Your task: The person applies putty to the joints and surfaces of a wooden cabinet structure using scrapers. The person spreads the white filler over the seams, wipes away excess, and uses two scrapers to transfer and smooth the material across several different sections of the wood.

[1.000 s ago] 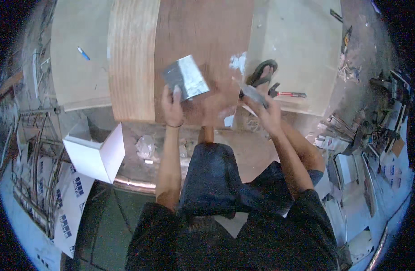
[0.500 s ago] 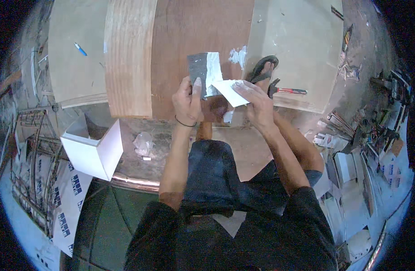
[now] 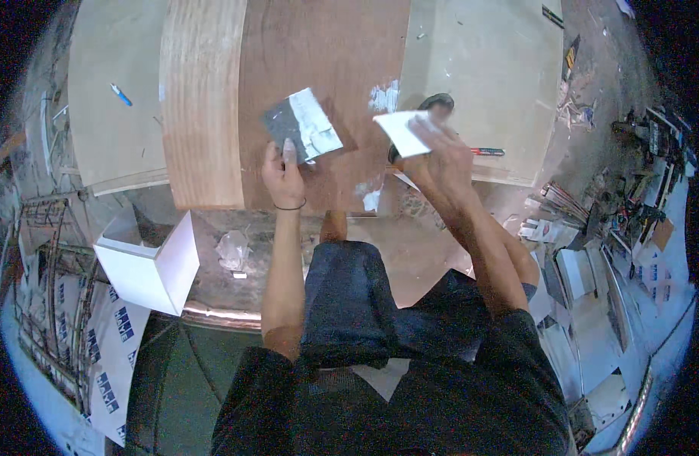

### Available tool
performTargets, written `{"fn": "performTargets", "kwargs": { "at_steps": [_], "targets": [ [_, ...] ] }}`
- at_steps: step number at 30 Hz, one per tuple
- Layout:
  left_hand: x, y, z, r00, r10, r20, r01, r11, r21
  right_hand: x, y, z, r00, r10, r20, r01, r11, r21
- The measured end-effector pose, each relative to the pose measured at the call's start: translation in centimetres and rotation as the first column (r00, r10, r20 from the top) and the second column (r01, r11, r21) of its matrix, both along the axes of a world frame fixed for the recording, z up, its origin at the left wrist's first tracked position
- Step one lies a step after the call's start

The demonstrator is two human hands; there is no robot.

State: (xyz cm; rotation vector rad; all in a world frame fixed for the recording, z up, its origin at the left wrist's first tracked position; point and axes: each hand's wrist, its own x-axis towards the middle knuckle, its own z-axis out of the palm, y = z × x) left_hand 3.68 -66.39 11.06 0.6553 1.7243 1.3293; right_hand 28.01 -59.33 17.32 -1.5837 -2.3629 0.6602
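Note:
My left hand (image 3: 283, 173) is closed on the near edge of a flat grey piece (image 3: 282, 123), its thumb lying on top. White paste (image 3: 313, 128) covers the right-hand part of that piece, which is tilted over a brown board (image 3: 319, 45). To the right, my right hand (image 3: 446, 156) grips a thin white square card (image 3: 405, 134), apart from the grey piece. This hand is blurred, and some of its fingers are hard to make out. White smears (image 3: 383, 96) mark the brown board between the hands.
Beyond my right hand is a black sandal (image 3: 437, 100), partly hidden, beside a red-handled tool (image 3: 488, 152). A blue pen (image 3: 121, 95) lies on the left pale board (image 3: 117, 45). A white angled panel piece (image 3: 129, 277) stands at left; scrap and tools (image 3: 646, 190) crowd the right.
My right hand has drawn the white card away to the right, off the pasted piece. My left hand has shifted left, and the grey piece has turned anticlockwise.

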Motion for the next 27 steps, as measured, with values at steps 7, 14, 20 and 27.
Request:
{"fn": "performTargets", "kwargs": {
  "at_steps": [7, 14, 20, 27],
  "targets": [
    [0.1, -1.4, -1.5, 0.989, -0.005, 0.149, 0.011, 0.999, -0.036, 2.2, 3.6, -5.5, 0.99, 0.052, 0.133, -0.089, 0.954, 0.286],
    [-0.7, -1.0, -1.9, 0.994, -0.024, 0.108, 0.024, 1.0, 0.009, 0.9, -0.6, -4.5, 0.985, 0.123, 0.121, -0.137, 0.984, 0.115],
    [-1.0, -1.3, -2.5, 0.981, -0.053, 0.188, 0.05, 0.999, 0.02, 1.5, -1.6, -4.5, 0.966, 0.215, 0.146, -0.231, 0.968, 0.102],
    [-1.2, -1.4, -2.3, 0.98, -0.083, 0.182, 0.079, 0.997, 0.025, -1.0, 8.1, -4.4, 0.979, 0.155, 0.136, -0.18, 0.963, 0.198]
  ]
}}
